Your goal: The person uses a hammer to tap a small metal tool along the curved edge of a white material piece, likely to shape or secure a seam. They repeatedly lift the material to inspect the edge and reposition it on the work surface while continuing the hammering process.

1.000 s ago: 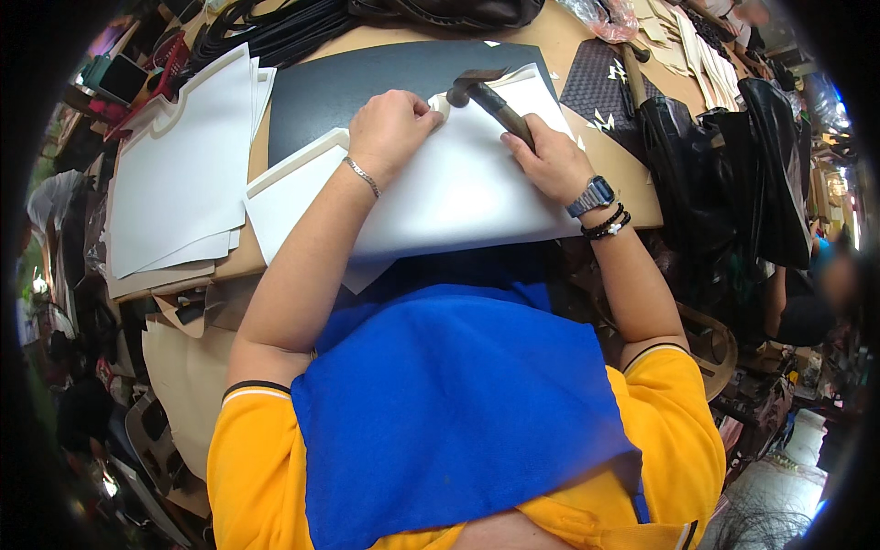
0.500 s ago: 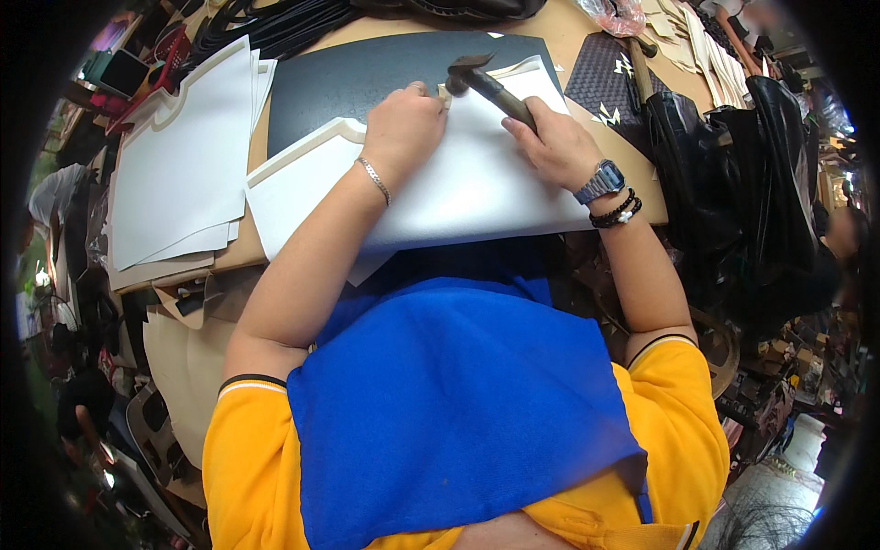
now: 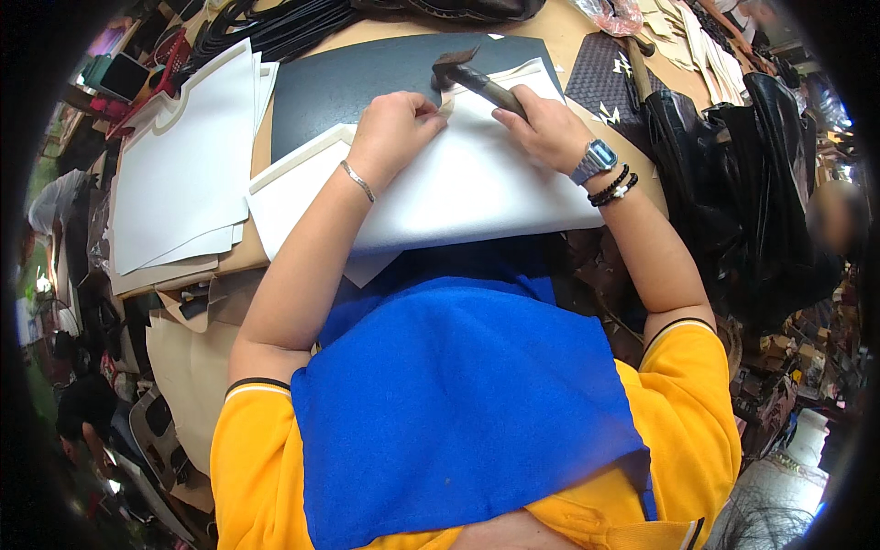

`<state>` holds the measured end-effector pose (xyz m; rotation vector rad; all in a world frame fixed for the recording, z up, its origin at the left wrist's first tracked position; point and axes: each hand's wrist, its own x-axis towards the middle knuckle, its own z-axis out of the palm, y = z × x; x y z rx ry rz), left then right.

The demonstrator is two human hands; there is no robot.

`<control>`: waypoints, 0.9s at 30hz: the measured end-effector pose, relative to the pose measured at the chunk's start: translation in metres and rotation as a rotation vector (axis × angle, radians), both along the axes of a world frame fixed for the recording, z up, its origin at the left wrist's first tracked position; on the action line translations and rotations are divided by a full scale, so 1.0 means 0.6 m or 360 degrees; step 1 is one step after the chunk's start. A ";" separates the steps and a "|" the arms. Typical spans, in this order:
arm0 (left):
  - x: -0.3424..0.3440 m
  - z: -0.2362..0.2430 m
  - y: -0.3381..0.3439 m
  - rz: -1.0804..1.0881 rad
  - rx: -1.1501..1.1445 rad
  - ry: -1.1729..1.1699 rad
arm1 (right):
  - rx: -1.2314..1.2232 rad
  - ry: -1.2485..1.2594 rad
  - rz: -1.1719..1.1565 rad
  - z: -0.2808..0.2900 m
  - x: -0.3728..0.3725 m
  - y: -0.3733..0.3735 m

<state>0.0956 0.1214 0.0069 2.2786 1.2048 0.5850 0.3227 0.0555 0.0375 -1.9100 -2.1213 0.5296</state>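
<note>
A white sheet (image 3: 486, 188) with a beige folded rim along its far edge lies in front of me, partly over a dark flat board (image 3: 367, 78). My left hand (image 3: 396, 136) has its thumb and fingertips pinched together at the notch in that far rim; the bit of edge between them is mostly hidden. Gripped by its handle in my right hand (image 3: 550, 133) is a hammer (image 3: 495, 92). Its dark metal head sits just beyond my left fingertips, over the rim; whether it touches the sheet I cannot tell.
Similar white sheets (image 3: 183, 174) are stacked at the left. Black glossy material (image 3: 706, 174) hangs over the table's right side, beside a patterned dark mat (image 3: 596, 78). Black strips (image 3: 275, 32) lie at the far left, and pale strips (image 3: 692, 46) at the far right.
The hammer and my right hand have shifted a little left, the head tilting slightly. My left hand has moved slightly left and down, and its fingertips now show in a pinch.
</note>
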 end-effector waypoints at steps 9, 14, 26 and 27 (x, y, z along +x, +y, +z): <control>-0.009 -0.010 -0.005 -0.0064 0.0124 -0.0105 | 0.0045 0.0098 0.0038 -0.001 0.002 -0.024; -0.029 -0.003 -0.013 -0.0096 0.0123 -0.0040 | 0.0012 -0.0022 0.0037 0.014 0.005 -0.016; -0.052 0.004 0.007 -0.0362 0.0219 0.0022 | -0.0092 -0.0159 0.0030 0.018 -0.005 -0.032; -0.061 0.002 0.010 -0.0392 0.0232 -0.0002 | -0.0115 -0.0162 0.0010 0.020 -0.004 -0.028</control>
